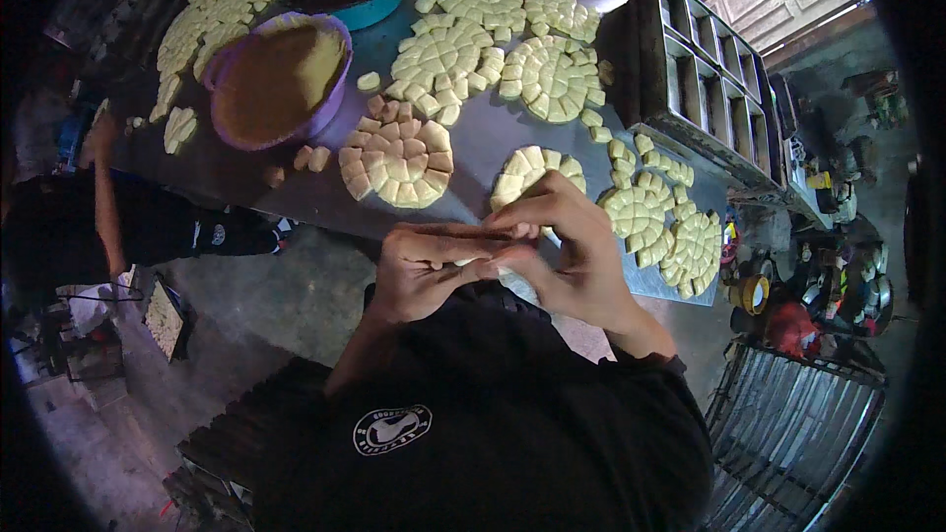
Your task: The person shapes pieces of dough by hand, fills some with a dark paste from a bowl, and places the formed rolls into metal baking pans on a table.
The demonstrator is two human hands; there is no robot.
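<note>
Both my hands meet in front of my body at the table's near edge. My left hand (419, 271) has its fingers closed, and my right hand (562, 251) is pinched against it; what they hold is mostly hidden by the fingers. Just beyond them lies a round cluster of pale cut dough pieces (527, 166). Left of that is another cluster, browner on top (394, 163). More pale clusters (636, 217) lie to the right of my right hand on the metal table (256, 187).
A purple basin (330, 103) and a teal basin (374, 10) stand at the back left among more dough (443, 54). Metal compartment moulds (709, 79) sit at the right. A co-worker's arm (103, 207) reaches in at far left, near a tray (163, 320). Ribbed metal trays (788, 433) stand lower right.
</note>
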